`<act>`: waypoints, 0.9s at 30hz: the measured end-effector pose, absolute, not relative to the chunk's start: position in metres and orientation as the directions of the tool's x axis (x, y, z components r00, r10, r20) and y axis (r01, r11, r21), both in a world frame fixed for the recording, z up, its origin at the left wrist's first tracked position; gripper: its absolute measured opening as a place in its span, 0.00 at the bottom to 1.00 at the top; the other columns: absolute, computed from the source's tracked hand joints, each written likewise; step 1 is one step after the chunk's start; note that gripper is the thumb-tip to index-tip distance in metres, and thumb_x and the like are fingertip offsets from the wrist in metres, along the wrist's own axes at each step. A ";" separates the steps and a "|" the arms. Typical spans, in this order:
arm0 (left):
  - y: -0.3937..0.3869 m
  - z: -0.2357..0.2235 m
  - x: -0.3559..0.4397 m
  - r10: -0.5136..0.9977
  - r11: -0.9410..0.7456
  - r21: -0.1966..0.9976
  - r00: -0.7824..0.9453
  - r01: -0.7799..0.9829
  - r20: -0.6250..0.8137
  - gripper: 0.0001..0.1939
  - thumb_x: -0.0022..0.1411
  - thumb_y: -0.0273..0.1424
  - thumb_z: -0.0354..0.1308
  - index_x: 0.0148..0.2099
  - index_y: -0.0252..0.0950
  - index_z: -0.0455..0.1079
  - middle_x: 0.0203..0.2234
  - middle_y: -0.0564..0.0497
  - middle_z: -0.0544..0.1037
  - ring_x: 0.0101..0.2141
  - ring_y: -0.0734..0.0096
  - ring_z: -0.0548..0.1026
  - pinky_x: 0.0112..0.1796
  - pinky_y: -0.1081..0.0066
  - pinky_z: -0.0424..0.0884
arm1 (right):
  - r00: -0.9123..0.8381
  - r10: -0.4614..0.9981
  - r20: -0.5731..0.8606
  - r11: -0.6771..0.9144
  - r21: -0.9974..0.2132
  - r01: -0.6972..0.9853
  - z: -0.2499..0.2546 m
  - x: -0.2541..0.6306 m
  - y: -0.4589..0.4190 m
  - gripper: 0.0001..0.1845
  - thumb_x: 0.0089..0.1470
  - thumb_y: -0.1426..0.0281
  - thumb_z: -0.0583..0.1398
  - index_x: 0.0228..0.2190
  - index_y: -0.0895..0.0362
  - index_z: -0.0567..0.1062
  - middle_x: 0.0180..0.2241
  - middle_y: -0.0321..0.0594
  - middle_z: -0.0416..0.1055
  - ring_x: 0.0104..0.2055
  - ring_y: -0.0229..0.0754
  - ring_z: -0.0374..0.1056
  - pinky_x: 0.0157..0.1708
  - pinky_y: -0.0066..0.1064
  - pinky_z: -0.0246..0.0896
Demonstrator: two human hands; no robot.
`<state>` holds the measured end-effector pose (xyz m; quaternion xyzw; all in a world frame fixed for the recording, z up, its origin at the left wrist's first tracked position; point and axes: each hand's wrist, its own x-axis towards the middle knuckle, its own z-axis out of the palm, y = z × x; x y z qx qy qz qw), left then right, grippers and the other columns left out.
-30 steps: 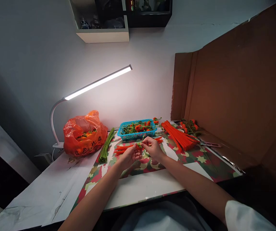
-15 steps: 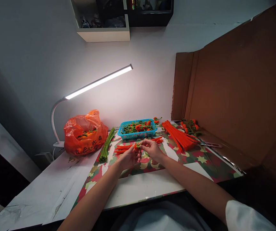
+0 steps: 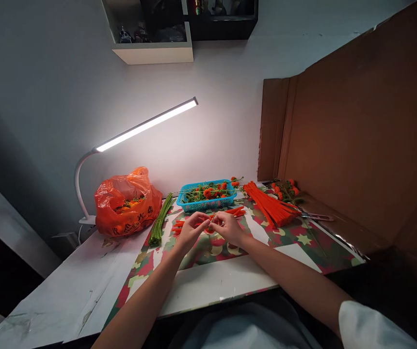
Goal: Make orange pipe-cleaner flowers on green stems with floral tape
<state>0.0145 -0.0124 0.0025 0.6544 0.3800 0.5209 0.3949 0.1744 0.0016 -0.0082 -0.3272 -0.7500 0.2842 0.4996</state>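
Note:
My left hand (image 3: 191, 230) and my right hand (image 3: 229, 228) meet over the middle of the table, thumbs and fingertips closed around a small orange pipe-cleaner flower (image 3: 210, 230) with a bit of green. Fingers hide most of the flower. Just behind the hands lie loose orange pipe cleaners (image 3: 238, 212). To the left rests a bundle of green pipe cleaners (image 3: 161, 222). A thick bundle of orange pipe cleaners (image 3: 269, 206) is fanned out on the right. Beyond the hands stands a blue basket (image 3: 190, 207) holding orange flowers on green stems.
An orange plastic bag (image 3: 128, 213) with orange and green pieces stands left, beside a lit clamp lamp (image 3: 146, 125). At right lie more orange flowers (image 3: 284, 190) and scissors with pinkish handles (image 3: 323, 217). A cardboard panel (image 3: 350, 140) rises along the right side.
My left hand has turned over, from cupping the flower palm-up to pinching with its fingers above it. The flower is now more hidden. My right hand stays close by.

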 end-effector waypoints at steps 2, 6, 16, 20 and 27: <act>-0.015 0.003 0.016 0.893 -0.426 0.898 0.212 0.108 0.397 0.12 0.52 0.39 0.62 0.32 0.35 0.70 0.26 0.52 0.73 0.28 0.72 0.72 0.30 0.74 0.67 | -0.297 0.767 0.568 0.635 -0.738 0.228 -0.008 0.175 0.001 0.11 0.49 0.68 0.59 0.19 0.58 0.67 0.22 0.34 0.67 0.27 0.36 0.62 0.28 0.27 0.55; -0.014 0.000 0.016 0.883 -0.444 0.887 0.230 0.126 0.409 0.12 0.52 0.40 0.62 0.31 0.35 0.71 0.26 0.51 0.72 0.28 0.71 0.72 0.29 0.73 0.68 | -0.327 0.788 0.522 0.607 -0.747 0.272 -0.011 0.175 0.003 0.09 0.48 0.68 0.60 0.20 0.58 0.70 0.23 0.35 0.69 0.27 0.36 0.62 0.26 0.26 0.53; -0.007 -0.005 0.010 0.872 -0.484 0.824 0.244 0.295 0.425 0.15 0.51 0.42 0.62 0.24 0.34 0.71 0.22 0.52 0.70 0.25 0.74 0.67 0.27 0.75 0.64 | -0.360 0.797 0.485 0.603 -0.685 0.410 -0.014 0.173 0.003 0.06 0.47 0.71 0.61 0.20 0.58 0.74 0.23 0.35 0.70 0.27 0.36 0.63 0.26 0.25 0.50; -0.005 -0.007 0.010 0.903 -0.412 0.864 0.252 0.288 0.347 0.15 0.50 0.42 0.62 0.24 0.34 0.70 0.21 0.52 0.70 0.24 0.74 0.67 0.26 0.76 0.63 | -0.374 0.808 0.455 0.587 -0.676 0.445 -0.013 0.172 0.000 0.08 0.48 0.71 0.60 0.20 0.58 0.74 0.24 0.36 0.71 0.28 0.37 0.64 0.28 0.26 0.50; -0.009 -0.004 0.012 0.880 -0.463 0.752 0.137 0.469 0.455 0.13 0.48 0.40 0.63 0.20 0.36 0.70 0.20 0.52 0.72 0.25 0.70 0.67 0.29 0.73 0.61 | -0.331 0.838 0.434 0.544 -0.614 0.573 -0.013 0.167 -0.002 0.11 0.48 0.70 0.60 0.17 0.58 0.72 0.21 0.36 0.69 0.25 0.37 0.62 0.30 0.29 0.46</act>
